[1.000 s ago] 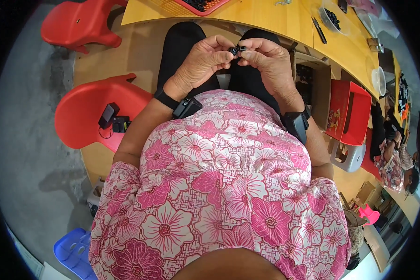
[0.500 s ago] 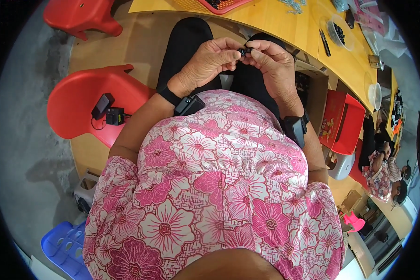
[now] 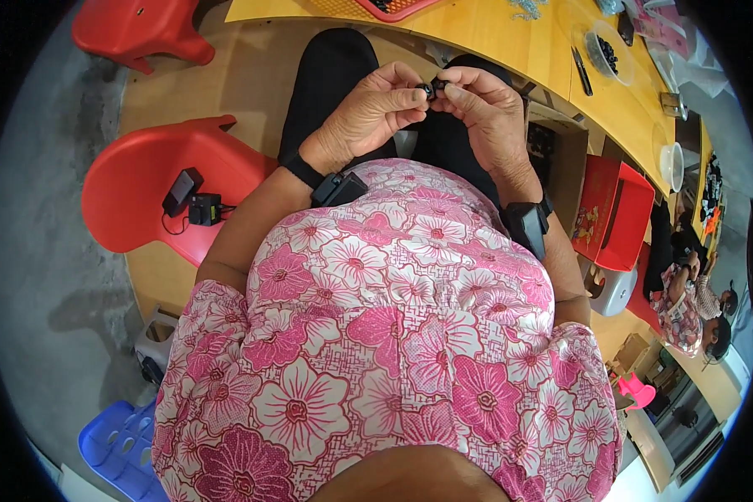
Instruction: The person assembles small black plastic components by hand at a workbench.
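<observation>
Above my lap, both hands are raised close together with their fingertips almost meeting. My left hand (image 3: 375,109) pinches a small black part (image 3: 427,90) between thumb and forefinger. In a like pinch, my right hand (image 3: 486,105) has another small black part (image 3: 440,84). The two pieces lie side by side, and whether they are joined cannot be made out. Their exact kind is too small to tell. Each wrist wears a black strap with a black box.
Ahead, a yellow table (image 3: 477,38) bears a red tray (image 3: 393,10), a clear bowl (image 3: 608,54) of black parts and a black pen-like tool (image 3: 581,72). A red chair (image 3: 134,180) with black devices stands left, a red box (image 3: 615,213) right. People sit at far right.
The hands have shifted slightly left, and the two black parts show a little more apart between the fingertips. Both pinches stay closed.
</observation>
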`<action>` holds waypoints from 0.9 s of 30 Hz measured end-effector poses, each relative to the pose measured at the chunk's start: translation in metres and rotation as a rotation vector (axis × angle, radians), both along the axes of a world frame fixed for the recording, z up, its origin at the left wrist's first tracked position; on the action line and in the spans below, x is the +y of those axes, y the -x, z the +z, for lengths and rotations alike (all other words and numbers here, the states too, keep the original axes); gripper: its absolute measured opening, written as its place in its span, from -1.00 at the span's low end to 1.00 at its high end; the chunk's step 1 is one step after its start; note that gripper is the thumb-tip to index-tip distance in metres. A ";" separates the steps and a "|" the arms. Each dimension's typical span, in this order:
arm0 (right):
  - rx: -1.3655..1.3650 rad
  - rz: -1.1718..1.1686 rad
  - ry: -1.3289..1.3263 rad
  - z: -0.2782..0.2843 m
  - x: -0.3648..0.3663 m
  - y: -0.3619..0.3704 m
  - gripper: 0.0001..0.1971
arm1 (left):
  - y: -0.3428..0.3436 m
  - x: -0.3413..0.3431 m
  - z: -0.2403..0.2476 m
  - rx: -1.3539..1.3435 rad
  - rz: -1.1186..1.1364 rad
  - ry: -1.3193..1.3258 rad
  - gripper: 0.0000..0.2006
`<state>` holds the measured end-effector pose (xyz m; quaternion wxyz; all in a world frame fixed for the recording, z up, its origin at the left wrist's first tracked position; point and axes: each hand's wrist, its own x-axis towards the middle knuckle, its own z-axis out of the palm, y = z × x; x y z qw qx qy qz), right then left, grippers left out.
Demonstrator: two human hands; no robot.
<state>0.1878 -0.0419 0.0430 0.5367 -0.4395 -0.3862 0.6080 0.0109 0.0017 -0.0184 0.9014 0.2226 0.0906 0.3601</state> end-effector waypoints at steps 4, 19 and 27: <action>0.005 0.009 -0.010 0.001 0.001 0.001 -0.85 | 0.000 -0.001 0.003 0.054 0.051 0.015 -0.89; 0.056 0.064 0.044 -0.003 0.005 0.002 -0.84 | 0.003 -0.001 0.004 0.048 0.072 -0.037 -0.89; 0.054 0.082 0.044 -0.004 0.006 0.000 -0.83 | 0.002 -0.001 0.006 0.100 0.090 -0.045 -0.88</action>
